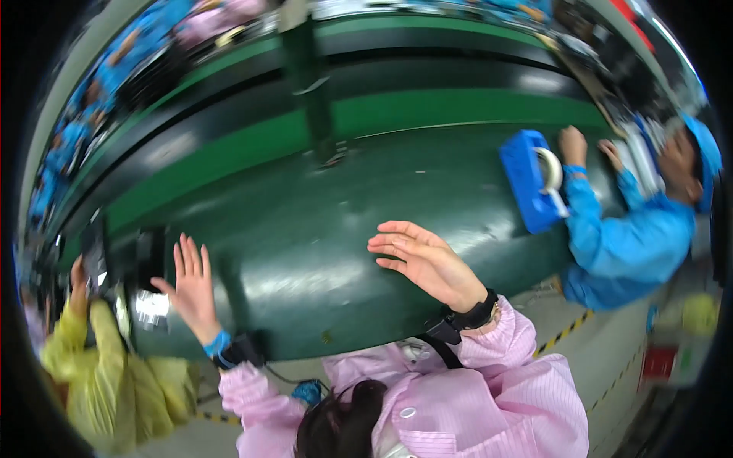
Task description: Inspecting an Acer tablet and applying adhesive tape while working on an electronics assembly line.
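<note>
Above the left part of a dark green workbench [305, 206], my left hand [192, 294] is raised with its fingers spread and nothing in it. A blue band and a black strap circle that wrist. My right hand [424, 263] hovers over the middle of the bench, fingers stretched out and holding nothing. Its wrist carries a black strap [477, 311] with a small box. Closest to my left hand are dark flat items [150, 256] at the bench's left end, blurred. Neither hand touches anything.
On the right stands a blue tape dispenser [527, 183] with a pale tape roll [548, 169]. Beside it sits a person in blue [626, 244], arms on the bench. A person in yellow [114, 374] works at left. A green post [309, 91] rises at the bench's far edge, before a conveyor [427, 69].
</note>
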### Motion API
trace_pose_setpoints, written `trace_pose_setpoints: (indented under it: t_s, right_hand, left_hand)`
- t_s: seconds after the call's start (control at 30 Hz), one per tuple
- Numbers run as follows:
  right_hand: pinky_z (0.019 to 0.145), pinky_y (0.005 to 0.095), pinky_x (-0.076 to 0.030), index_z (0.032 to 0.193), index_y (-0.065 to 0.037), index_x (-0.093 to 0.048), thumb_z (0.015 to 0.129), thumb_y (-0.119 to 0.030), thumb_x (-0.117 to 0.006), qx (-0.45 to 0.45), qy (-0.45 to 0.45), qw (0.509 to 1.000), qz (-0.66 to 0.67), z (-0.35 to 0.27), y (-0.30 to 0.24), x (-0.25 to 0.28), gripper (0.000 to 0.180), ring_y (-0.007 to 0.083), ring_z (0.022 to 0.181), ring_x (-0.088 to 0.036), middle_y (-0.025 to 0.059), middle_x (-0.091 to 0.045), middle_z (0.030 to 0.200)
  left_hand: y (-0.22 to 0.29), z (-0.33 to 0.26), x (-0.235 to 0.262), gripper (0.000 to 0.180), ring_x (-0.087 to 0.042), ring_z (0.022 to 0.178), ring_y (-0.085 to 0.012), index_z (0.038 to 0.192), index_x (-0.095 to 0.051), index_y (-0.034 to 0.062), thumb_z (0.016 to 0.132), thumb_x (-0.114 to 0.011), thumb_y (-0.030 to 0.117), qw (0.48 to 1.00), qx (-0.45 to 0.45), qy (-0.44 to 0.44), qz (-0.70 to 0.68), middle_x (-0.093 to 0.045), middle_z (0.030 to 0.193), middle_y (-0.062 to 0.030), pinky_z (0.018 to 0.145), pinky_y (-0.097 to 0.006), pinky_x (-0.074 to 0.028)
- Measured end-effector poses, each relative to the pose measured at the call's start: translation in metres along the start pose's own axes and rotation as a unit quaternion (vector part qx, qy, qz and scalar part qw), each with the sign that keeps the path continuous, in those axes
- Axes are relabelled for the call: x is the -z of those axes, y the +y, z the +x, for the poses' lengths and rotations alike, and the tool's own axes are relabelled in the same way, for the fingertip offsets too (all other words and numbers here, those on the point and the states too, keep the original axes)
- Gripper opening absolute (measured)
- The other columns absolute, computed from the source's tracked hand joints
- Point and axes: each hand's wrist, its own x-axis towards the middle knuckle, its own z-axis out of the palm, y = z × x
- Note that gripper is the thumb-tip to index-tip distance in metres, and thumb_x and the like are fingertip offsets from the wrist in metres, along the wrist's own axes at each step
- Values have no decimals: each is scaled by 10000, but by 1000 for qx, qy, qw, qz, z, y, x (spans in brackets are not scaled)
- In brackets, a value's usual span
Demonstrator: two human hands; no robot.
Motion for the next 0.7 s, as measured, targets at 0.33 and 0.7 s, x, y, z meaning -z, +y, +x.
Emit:
trace_pose_setpoints:
  t_s: [0.33, 0.7]
  right_hand:
    - [655, 207, -434, 976, -23, -573, 907, -201, -526, 303, 425, 794, -310, -143, -83, 102, 196, 91, 701, -565, 39, -616, 801]
    - [769, 331, -420, 909, -9, -648, 845, -115, -578, 295, 462, 409, -729, -123, -141, 175, 143, 264, 825, -540, 148, -590, 854]
  left_hand:
    - [-127, -31, -25, 464, -470, 1153, -212, 1280, -391, -2, 932, -458, 296, 960, 276, -13, 42, -480, 1282, -94, 995, -367, -366]
    - [-143, -42, -1, 319, -561, 911, -224, 1165, -509, -6, 911, -455, 179, 954, 261, 43, 137, -593, 1057, -128, 817, -339, -451]
